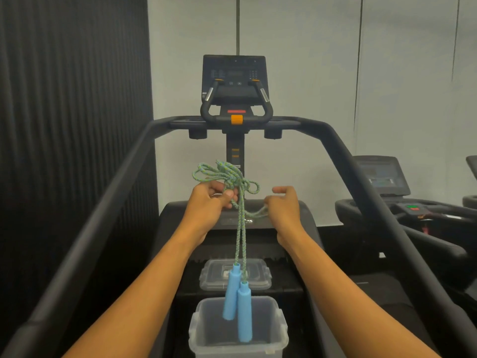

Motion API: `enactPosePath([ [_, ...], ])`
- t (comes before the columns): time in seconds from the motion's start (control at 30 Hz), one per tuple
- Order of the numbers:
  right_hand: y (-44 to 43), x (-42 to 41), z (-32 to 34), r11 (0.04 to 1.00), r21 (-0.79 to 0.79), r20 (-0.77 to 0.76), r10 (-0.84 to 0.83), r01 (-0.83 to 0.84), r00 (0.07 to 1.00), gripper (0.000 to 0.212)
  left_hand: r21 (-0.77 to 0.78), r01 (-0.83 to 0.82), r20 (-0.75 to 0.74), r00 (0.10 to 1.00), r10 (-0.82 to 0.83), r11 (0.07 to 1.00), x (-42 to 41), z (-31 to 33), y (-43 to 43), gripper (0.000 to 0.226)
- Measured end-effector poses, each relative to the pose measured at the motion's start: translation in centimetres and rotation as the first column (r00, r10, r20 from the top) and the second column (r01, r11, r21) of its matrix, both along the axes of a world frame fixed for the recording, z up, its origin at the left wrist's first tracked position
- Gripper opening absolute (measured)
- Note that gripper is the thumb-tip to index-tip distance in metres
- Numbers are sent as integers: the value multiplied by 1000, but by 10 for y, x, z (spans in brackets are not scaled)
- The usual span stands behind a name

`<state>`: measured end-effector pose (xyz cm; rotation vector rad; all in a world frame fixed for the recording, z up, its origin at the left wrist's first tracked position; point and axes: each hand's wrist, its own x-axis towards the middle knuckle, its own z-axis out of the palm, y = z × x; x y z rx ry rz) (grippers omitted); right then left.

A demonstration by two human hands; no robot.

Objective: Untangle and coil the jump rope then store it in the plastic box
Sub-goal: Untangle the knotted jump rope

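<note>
No brand name or label can be read anywhere; the dark console screen of the black exercise machine carries small markings too blurred to make out, and below it sit a red strip and an orange button.

The green-and-yellow braided jump rope hangs in the air between both hands, in front of the machine's central post. The left hand has its grip pressed together on a tangled bunch of loops, thumb against fingers, with the loops fanning up and to the left above it. The right hand pinches a single strand that sags across from the bunch, its fingers curled; the index finger is half raised. Two strands drop straight down from the tangle to the two light blue foam handles, which dangle side by side, the lower one reaching inside the open clear plastic box. The box stands on the machine's dark steps, near the bottom edge of the view. Its clear flat lid lies just behind it, on a higher step.

The two sloping black handrails fence in the hands on either side, leaving an open lane between them. A second machine stands to the right, against the pale wall.
</note>
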<state>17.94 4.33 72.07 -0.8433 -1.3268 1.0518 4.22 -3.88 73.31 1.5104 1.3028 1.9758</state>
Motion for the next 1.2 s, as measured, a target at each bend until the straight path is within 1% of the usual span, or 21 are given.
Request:
enactPosePath([
  [0.07,-8,2,6,983,182,-82,5,10,997,37,-1,-5,-1,1000,5,1000,0,-2,1,24],
  [0.1,-12,3,9,958,285,-83,43,-18,996,39,-2,-6,-2,1000,6,1000,0,-3,2,23],
  [0.13,-14,2,12,925,374,-34,92,-72,995,43,-2,-3,-2,1000,3,1000,0,-4,3,21],
  [0.17,-15,1,15,889,435,53,134,-143,990,47,0,0,0,1000,0,1000,-1,-5,4,19],
  [0.23,-13,-3,20,837,476,237,174,-270,956,53,5,12,-9,1000,-12,1000,-3,-7,4,14],
  [0.27,-11,-5,22,819,493,298,158,-294,941,52,9,27,-20,999,-27,1000,-3,-8,3,13],
  [0.33,-9,-8,24,793,543,352,83,-275,932,43,20,52,-38,998,-52,998,-4,-8,1,13],
  [0.37,-9,-8,23,791,551,351,68,-265,934,36,24,52,-49,998,-50,998,-4,-8,0,14],
  [0.43,-10,-8,22,822,504,315,112,-266,942,28,22,25,-76,997,-23,999,-7,-9,-2,12],
  [0.5,-13,-6,20,857,410,236,230,-311,944,23,18,0,-91,996,2,1000,-12,-8,-4,6],
  [0.53,-14,-5,19,861,373,184,296,-345,937,20,27,-3,-88,996,6,1000,-13,-8,-5,9],
  [0.63,-15,-3,18,848,296,64,441,-439,895,8,61,-14,-86,996,20,998,-13,-4,-8,16],
  [0.7,-16,-2,18,831,262,16,504,-490,864,6,81,-36,-104,994,45,996,-10,-2,-10,16],
  [0.87,-15,-1,17,825,271,-8,517,-496,856,10,92,-77,-123,988,88,993,-10,1,-10,13],
  [0.97,-16,3,19,770,283,-6,598,-572,802,13,98,-93,-71,992,101,991,-11,1,-10,9],
  [1.03,-18,4,20,738,282,-7,641,-613,768,24,110,-99,-36,994,104,989,-11,1,-11,7],
  [1.1,-21,4,20,742,300,13,625,-599,781,32,121,-89,-17,996,92,989,-11,1,-13,9],
  [1.2,-25,0,20,776,381,72,517,-502,853,20,123,-78,-20,997,81,989,-8,2,-15,10],
])
